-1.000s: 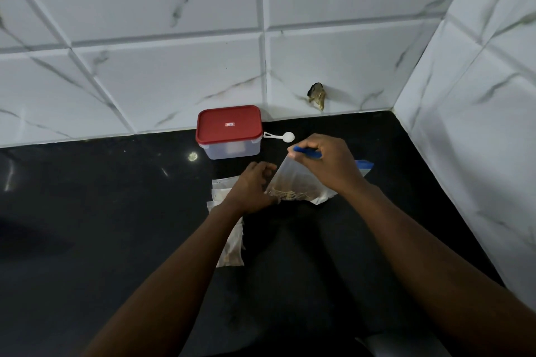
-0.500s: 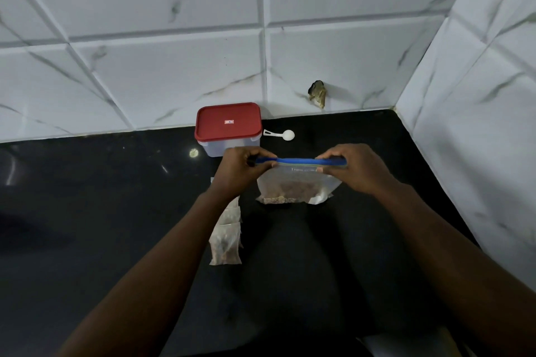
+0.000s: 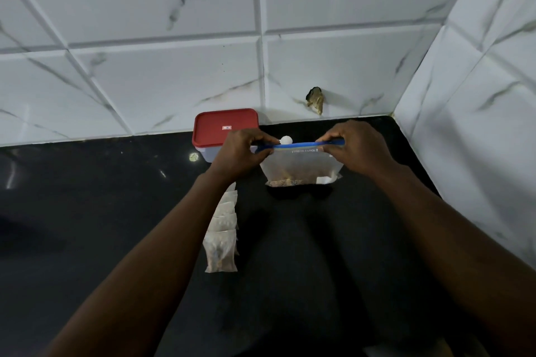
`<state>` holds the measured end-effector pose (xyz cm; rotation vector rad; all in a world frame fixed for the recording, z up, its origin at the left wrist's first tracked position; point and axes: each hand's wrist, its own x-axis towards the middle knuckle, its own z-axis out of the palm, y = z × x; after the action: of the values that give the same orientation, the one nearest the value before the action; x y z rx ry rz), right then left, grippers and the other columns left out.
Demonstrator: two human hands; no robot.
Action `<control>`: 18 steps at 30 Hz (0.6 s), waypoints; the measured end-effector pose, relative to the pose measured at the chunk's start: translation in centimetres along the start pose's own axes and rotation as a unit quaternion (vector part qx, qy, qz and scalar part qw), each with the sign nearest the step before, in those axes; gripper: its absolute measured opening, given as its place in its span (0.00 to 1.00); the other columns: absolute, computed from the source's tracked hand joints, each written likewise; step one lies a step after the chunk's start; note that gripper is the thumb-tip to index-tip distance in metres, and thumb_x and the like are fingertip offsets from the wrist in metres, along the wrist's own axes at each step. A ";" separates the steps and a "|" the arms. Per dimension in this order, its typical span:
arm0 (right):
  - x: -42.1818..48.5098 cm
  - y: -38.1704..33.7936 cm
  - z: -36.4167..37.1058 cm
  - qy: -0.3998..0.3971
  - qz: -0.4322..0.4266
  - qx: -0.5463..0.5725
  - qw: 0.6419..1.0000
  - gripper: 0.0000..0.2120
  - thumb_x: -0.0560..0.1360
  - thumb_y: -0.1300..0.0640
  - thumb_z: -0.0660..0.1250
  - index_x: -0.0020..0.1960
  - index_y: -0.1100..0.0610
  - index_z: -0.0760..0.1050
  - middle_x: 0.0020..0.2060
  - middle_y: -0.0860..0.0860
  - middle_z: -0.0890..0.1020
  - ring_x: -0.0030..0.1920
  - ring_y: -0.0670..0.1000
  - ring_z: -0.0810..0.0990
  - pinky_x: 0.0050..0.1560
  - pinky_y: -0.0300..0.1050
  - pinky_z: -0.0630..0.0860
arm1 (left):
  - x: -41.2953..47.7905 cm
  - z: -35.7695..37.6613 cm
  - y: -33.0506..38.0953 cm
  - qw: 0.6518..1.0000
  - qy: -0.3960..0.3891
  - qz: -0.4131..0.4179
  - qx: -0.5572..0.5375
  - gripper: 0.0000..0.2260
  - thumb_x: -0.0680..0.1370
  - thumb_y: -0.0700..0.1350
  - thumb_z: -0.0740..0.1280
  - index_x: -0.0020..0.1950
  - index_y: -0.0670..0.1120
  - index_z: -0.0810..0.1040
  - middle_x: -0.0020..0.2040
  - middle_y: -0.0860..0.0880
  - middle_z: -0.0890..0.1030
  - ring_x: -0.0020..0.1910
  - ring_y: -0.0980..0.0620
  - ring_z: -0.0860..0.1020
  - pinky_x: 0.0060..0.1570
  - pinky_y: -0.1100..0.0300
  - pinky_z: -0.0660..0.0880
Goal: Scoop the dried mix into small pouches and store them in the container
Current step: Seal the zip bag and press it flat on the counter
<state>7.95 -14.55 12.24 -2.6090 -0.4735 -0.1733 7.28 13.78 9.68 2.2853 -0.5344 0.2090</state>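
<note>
A clear zip bag [image 3: 300,166] with a blue seal strip stands upright on the black counter, brown dried mix at its bottom. My left hand [image 3: 242,153] pinches the left end of the strip, and my right hand [image 3: 355,146] pinches the right end. Behind the bag lies a small white scoop [image 3: 286,140], mostly hidden. A clear container with a red lid [image 3: 224,127] sits shut against the wall, behind my left hand. A row of small filled pouches [image 3: 222,236] lies on the counter under my left forearm.
White marble-look tiles form the back wall and the right wall, meeting in a corner at the right. A chipped hole [image 3: 315,98] marks the back wall. The black counter [image 3: 87,211] stretches to the left.
My left hand left the bag's side and took the left end of the seal strip. The bag went from tilted to upright, held taut between both hands.
</note>
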 end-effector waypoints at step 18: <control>-12.1 4.0 8.3 -0.333 0.090 0.043 0.938 0.09 0.81 0.50 0.66 0.60 0.46 0.80 0.53 0.44 0.83 0.53 0.41 0.79 0.60 0.50 0.78 | -11.2 9.1 -0.1 0.943 -0.304 -0.127 0.038 0.11 0.83 0.42 0.65 0.65 0.48 0.80 0.63 0.48 0.80 0.59 0.54 0.78 0.64 0.55 0.76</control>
<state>-1.57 -17.48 0.74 -2.5531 -0.4400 0.7956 -2.84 10.76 -0.16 2.4524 -0.5307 -0.6336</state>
